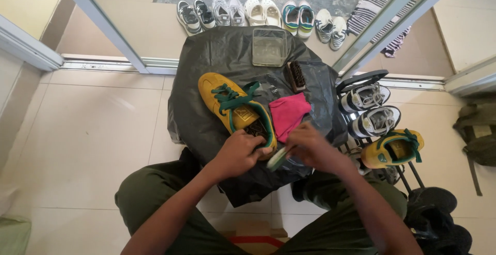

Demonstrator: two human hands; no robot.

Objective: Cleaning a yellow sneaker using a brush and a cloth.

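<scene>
Your yellow shoe [233, 105] lies on the black plastic sheet [206, 64], near the middle of it. Its long side runs on a slant: the toe points up and to the left, away from you, and the heel points down toward your body. Your left hand [238, 153] is at the heel end of the shoe. Its fingers are curled tight around the heel edge, so it holds the shoe there. Your right hand [310, 146] sits just beside the heel, on the right of the shoe. Its fingers are pressed together around a small pale green thing [277, 158], which sticks out toward the shoe; you cannot tell what that thing is. The shoe is yellow on top with green laces [233, 96] and a green lining around the opening. The laces are loose and spread over the tongue. A pink cloth [287, 113] lies right of the shoe, touching your right hand. A dark brush [296, 75] lies past the cloth, and a clear square tub [269, 47] stands farther off, at the far end of the sheet from the shoe. A second yellow shoe [393, 149] rests well to the right, off the sheet.
</scene>
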